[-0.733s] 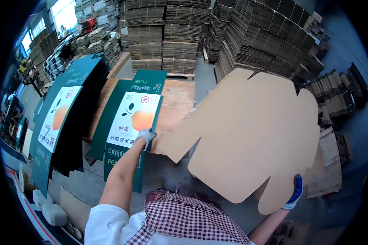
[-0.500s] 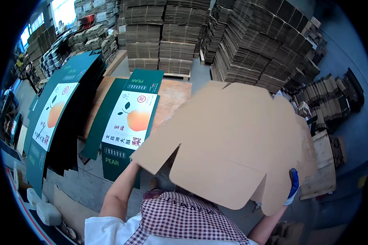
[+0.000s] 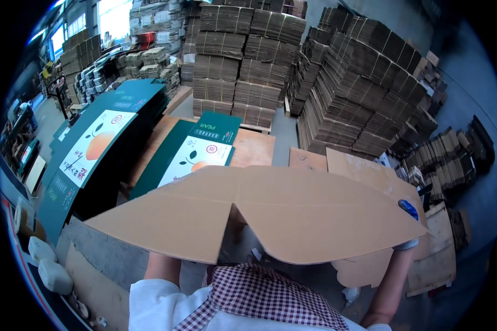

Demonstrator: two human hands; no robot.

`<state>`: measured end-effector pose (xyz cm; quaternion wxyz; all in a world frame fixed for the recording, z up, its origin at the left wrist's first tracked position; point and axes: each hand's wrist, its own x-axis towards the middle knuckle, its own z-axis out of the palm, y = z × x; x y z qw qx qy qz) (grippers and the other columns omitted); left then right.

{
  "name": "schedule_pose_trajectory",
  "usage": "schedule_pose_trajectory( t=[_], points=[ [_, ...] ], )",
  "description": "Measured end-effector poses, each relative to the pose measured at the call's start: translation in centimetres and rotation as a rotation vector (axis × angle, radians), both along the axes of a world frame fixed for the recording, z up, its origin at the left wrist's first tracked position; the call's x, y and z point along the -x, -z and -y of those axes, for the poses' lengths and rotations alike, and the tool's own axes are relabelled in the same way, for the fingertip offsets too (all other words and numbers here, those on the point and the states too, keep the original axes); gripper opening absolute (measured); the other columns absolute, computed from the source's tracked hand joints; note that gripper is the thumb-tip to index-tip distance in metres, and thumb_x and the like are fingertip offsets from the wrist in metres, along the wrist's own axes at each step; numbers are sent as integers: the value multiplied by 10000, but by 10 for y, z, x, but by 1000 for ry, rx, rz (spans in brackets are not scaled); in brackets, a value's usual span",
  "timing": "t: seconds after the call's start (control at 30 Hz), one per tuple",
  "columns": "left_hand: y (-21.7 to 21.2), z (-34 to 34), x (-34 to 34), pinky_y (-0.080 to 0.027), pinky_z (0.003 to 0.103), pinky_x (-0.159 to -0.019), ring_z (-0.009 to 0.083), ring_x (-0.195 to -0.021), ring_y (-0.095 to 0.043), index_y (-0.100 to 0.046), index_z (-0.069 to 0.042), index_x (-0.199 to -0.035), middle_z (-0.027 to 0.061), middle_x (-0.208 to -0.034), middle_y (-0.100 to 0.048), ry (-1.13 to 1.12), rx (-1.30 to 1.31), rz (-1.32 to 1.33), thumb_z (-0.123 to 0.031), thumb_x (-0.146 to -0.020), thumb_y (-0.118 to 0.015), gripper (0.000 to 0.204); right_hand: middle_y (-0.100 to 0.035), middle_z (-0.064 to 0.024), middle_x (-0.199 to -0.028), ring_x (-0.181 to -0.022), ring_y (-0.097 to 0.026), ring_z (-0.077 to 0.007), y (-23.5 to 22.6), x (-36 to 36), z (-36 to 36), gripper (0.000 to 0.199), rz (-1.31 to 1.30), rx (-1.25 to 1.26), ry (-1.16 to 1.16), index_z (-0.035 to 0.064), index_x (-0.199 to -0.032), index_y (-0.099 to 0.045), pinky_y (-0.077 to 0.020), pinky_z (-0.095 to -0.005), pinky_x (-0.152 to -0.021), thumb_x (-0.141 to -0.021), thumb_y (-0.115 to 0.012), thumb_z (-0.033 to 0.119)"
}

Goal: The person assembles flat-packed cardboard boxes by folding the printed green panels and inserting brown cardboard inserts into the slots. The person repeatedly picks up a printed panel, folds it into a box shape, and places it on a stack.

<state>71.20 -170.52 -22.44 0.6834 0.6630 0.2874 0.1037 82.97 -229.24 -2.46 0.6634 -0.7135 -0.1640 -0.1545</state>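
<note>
A die-cut cardboard box blank, its plain brown side facing me, spans the space before my body. It tilts away, with a notch in its near edge. My right hand, in a blue-and-white glove, grips its right side, fingers showing over the edge. My left forearm reaches under the blank's left part, which hides that hand. Behind the blank, a printed green box blank with a pear picture lies on a wooden board, partly covered. Left of it leans a thick stack of the same green blanks.
Strapped bundles of flat cardboard rise in tall stacks at the back, others to the right. A pallet and another brown sheet lie at right. White plastic jugs stand at lower left.
The brown blank has swung lower and flatter in front of me, now spreading left and covering part of the printed blank. My right hand has risen slightly; my view has shifted left.
</note>
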Motion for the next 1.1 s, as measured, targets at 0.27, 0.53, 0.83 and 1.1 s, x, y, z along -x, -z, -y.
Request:
schedule_pose_trajectory(
  t=[0.27,0.53,0.83,1.1],
  points=[
    [-28,-10,-54,-384,309,-914,231,-1091,-467,-333,-51,-1274,95,-1212,-457,-166,705,412,-237,-852,-501,491,-562,-36,-660,-489,-529,-134,-38,29,-58,97,-290,-286,-84,39,-838,-564,-432,-248,-423,-808,-532,126],
    [-46,20,46,-360,301,-941,212,-1127,-438,-272,-65,-1325,81,-1250,-418,-722,195,826,-208,-860,-508,541,-601,-111,-826,-710,-606,-202,-26,25,-7,179,-56,-230,8,3,-911,-573,-509,-301,-636,-795,-523,131],
    [-162,112,124,-360,447,-915,331,-1084,-453,-452,-79,-1130,139,-1197,-450,-591,-1330,929,-433,-691,-658,600,-563,-138,-1062,-942,-549,-197,-78,60,-68,395,-404,-506,-327,-33,-1133,-497,-429,-291,-839,-789,-502,161],
    [-160,163,67,-435,320,-832,240,-931,-570,-564,-30,-1066,126,-1004,-599,206,-650,376,-299,-801,-563,378,-526,-103,-1120,-1002,-508,-173,-107,81,-83,484,-72,-16,-239,-29,-1216,-427,-389,-273,-871,-741,-492,39]
  ],
)
